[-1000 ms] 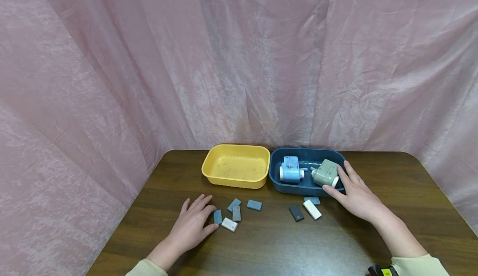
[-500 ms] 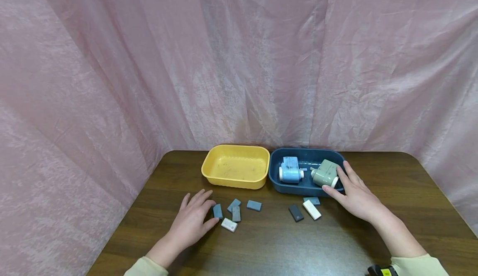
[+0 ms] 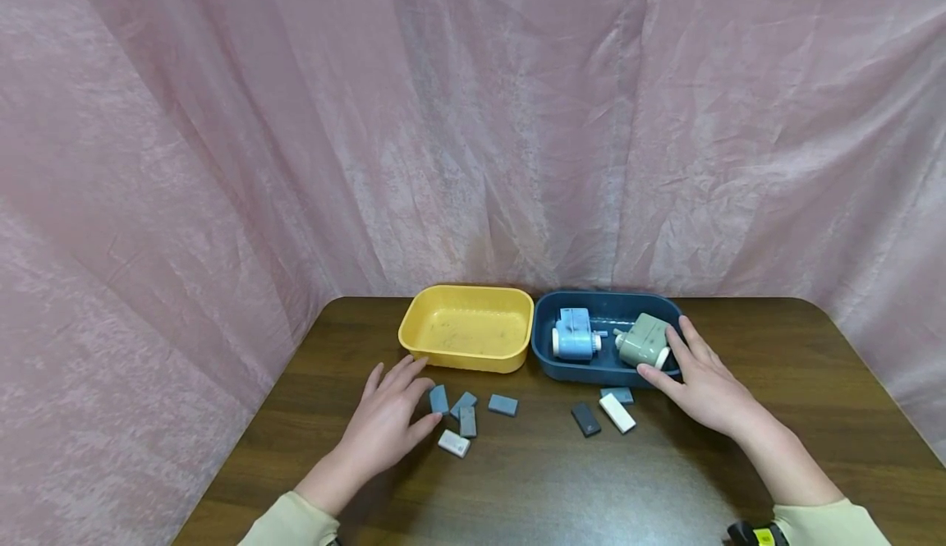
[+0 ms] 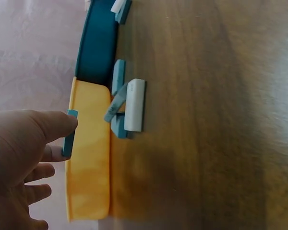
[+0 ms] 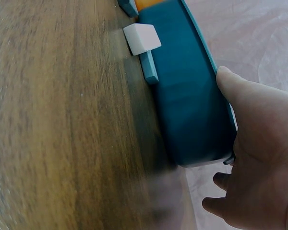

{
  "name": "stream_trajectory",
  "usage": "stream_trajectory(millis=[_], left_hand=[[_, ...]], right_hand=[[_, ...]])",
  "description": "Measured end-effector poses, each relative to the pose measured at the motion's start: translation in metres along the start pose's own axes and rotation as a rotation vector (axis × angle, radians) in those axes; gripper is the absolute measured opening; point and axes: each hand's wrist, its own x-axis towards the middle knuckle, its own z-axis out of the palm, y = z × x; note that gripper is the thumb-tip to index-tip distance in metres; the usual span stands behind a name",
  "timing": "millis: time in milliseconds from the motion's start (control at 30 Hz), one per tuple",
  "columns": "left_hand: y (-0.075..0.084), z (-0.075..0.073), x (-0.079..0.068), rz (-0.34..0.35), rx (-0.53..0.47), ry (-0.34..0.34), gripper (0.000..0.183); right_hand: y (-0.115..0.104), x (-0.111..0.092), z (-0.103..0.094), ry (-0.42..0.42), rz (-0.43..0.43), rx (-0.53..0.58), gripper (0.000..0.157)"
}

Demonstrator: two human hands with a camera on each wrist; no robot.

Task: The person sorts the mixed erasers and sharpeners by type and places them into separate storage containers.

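Observation:
My left hand [image 3: 388, 419] pinches a small blue eraser [image 4: 69, 136] between thumb and index finger, the other fingers spread. In the head view this eraser [image 3: 439, 399] overlaps the table just in front of the yellow tray [image 3: 466, 361]. Close to its right lie a blue eraser [image 3: 463, 403], a grey eraser [image 3: 468, 422] and a white eraser [image 3: 454, 444]. My right hand [image 3: 705, 390] rests at the right end of the dark blue tray [image 3: 584, 372], thumb at the near rim, fingers spread beside a green crank pencil sharpener [image 3: 643, 341]. Its fingertips are partly hidden in the right wrist view.
A light blue crank sharpener [image 3: 575, 337] lies in the dark blue tray's left half. Another blue eraser [image 3: 503, 406] lies before the trays. Farther right are a black eraser [image 3: 586, 420], a white one [image 3: 617, 415] and a blue one [image 3: 617, 396]. A pink curtain [image 3: 473, 119] hangs behind.
My left hand has taken hold of the blue eraser and moved it a little forward and right, toward the yellow tray. My right hand has stayed in place.

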Motion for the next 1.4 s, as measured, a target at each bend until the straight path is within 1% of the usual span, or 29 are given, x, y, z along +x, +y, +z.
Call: stream_trajectory(millis=[433,667,967,1400], left_hand=[[0.01,-0.009,0.029,0.034,0.015,0.029,0.043],[0.014,-0.012,0.046,0.023,0.008,0.019,0.041],[0.017,-0.011,0.068,0.002,-0.004,0.008,0.04],[0.016,-0.005,0.101,-0.031,0.013,-0.022,0.041]], right_hand=[[0.001,0.001,0.001,0.009,-0.006,-0.004,0.108],[0.001,0.001,0.001,0.01,-0.004,-0.007,0.109],[0.001,0.001,0.001,0.01,-0.003,-0.009,0.109],[0.0,0.0,0.0,0.016,-0.007,-0.01,0.107]])
